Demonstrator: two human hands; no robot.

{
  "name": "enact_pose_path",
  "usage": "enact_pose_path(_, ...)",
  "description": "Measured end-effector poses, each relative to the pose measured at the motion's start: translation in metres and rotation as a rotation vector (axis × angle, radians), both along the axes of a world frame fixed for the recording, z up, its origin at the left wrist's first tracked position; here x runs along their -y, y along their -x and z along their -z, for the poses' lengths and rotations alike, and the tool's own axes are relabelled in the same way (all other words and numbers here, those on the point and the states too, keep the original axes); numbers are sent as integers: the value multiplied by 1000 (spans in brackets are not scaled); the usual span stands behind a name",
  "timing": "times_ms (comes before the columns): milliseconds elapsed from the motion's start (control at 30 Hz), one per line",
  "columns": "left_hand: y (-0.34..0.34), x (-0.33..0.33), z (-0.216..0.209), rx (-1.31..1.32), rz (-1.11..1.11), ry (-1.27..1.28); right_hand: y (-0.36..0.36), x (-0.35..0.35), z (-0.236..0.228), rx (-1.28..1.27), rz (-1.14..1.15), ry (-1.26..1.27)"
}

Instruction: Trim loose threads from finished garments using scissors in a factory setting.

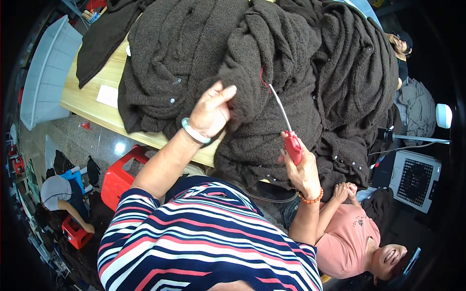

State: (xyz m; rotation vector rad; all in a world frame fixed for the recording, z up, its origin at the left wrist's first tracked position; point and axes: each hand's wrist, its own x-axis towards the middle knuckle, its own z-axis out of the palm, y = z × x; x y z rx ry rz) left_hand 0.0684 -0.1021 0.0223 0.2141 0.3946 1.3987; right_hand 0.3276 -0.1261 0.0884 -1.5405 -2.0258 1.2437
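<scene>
My left hand [211,111], with a pale bangle on its wrist, pinches the fuzzy edge of a dark brown knit garment [245,104] between thumb and fingers. Closed around a red handle, my right hand [306,177] holds a hooked tool [292,145] with a long, thin, slightly curved metal shaft. Its tip lies over the knit, touching or very near a strand of red yarn [263,77]; whether the yarn is caught on it I cannot tell. A heap of the same brown knitwear [184,43] spreads under and around both hands, with small shiny buttons in places.
The wooden table [82,99] carries the heap and a white paper [108,95]. Below its edge stands a red stool [114,182]. A co-worker in a pink shirt [347,242] is close on my right, hands [343,191] together by the knitwear. Other people sit farther off.
</scene>
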Motion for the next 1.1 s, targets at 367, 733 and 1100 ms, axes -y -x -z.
enact_pose_path(367, 229, -85, -27, -253, -622, 36, -11, -6, 28, -24, 84, 28)
enact_pose_path(733, 199, -96, 13, -1548, -955, 68, -5, -19, 38, 12, 79, 27)
enact_pose_path(1100, -10, -29, 64, -1147, -242, -92, -3, -26, 38, -29, 111, 58)
